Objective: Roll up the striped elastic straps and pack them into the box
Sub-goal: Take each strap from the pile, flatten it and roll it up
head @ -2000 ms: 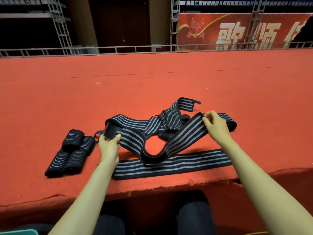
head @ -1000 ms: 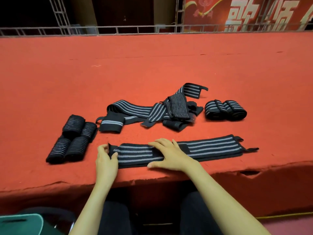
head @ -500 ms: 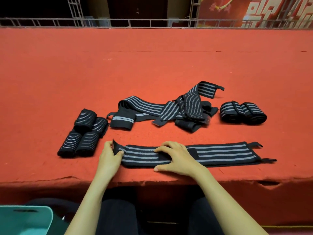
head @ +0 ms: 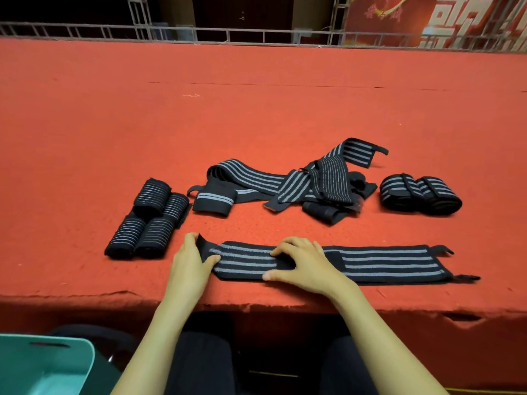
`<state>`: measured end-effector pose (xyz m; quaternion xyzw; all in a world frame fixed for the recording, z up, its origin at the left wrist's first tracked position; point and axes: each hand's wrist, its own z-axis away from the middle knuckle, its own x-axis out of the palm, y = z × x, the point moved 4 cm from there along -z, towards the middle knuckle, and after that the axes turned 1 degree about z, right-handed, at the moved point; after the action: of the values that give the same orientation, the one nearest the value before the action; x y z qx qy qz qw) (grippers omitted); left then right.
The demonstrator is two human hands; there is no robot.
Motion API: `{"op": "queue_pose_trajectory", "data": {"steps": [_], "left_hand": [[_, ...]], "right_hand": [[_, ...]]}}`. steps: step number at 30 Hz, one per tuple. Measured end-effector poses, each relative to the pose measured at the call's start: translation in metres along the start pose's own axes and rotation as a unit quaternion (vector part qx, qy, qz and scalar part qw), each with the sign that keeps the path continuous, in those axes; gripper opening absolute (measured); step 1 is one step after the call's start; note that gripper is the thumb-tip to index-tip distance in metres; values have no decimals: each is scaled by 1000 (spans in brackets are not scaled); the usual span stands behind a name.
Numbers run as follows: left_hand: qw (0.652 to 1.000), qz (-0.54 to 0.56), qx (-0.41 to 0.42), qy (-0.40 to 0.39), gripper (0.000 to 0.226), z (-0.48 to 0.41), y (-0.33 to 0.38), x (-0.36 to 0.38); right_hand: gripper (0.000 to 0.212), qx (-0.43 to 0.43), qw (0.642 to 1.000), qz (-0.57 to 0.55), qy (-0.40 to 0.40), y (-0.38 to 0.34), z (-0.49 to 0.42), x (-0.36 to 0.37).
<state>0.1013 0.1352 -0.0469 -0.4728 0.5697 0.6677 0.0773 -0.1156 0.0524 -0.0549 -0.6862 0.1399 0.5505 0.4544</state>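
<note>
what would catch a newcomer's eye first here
The flat striped strap stretched along the near edge of the red carpeted table, with the left hand lifting its end and the right hand pressing it flat. Behind lies a tangled strap pile; four rolled straps sit left.

Single head-worn wide-angle view, looking forward and steeply down from just above a seated person's lap onto the near edge of a red-carpeted platform (head: 256,109). Both forearms enter from the bottom edge, close to the lens. A metal railing (head: 228,35) crosses the far top; no second view.
</note>
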Motion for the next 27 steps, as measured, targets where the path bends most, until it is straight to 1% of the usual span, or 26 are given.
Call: {"op": "queue_pose_trajectory", "data": {"steps": [1,2,3,5,7,9,11,14,15,18,20,22,23,25,27], "left_hand": [[1000,-23,1,3,54,0,0,-2],[999,-47,2,6,54,-1,0,-3],[998,-66,0,8,55,-1,0,-4],[997,-77,-15,7,54,-2,-2,-5],[997,-67,-33,11,47,-3,-4,-6],[996,-80,-39,15,40,-3,-5,-7],[994,-101,-36,19,39,-5,-7,-5],[994,-91,-55,35,47,-5,-11,-4],[992,-102,-67,35,52,-4,-12,-3],[977,-184,-108,23,65,-2,-12,-2],[973,-190,-133,6,67,-4,-12,-2],[976,-157,-152,-8,62,-6,-14,-1],[982,-122,-147,1,53,-7,-14,-2],[993,-3,-113,45,32,-5,-12,-3],[987,110,-72,87,25,3,-6,-4]], "right_hand": [[57,-5,1000,10,10,-7,-4,0],[52,-18,1000,15,17,-16,-8,1],[50,-37,999,7,14,-26,-12,4],[54,-72,997,-24,-17,-45,-21,13],[57,-94,994,-33,-36,-57,-31,24],[56,-95,994,-24,-39,-60,-38,34],[54,-90,995,-19,-27,-57,-38,41],[51,-86,996,-11,-6,-53,-33,45],[51,-85,996,-9,-3,-52,-32,46],[51,-83,997,-8,2,-53,-32,45],[51,-85,996,-7,6,-53,-31,45],[51,-87,996,-4,12,-53,-31,46],[51,-88,996,-2,15,-53,-31,46],[51,-87,996,-3,17,-53,-31,46],[52,-87,996,-6,20,-53,-30,45]]}}
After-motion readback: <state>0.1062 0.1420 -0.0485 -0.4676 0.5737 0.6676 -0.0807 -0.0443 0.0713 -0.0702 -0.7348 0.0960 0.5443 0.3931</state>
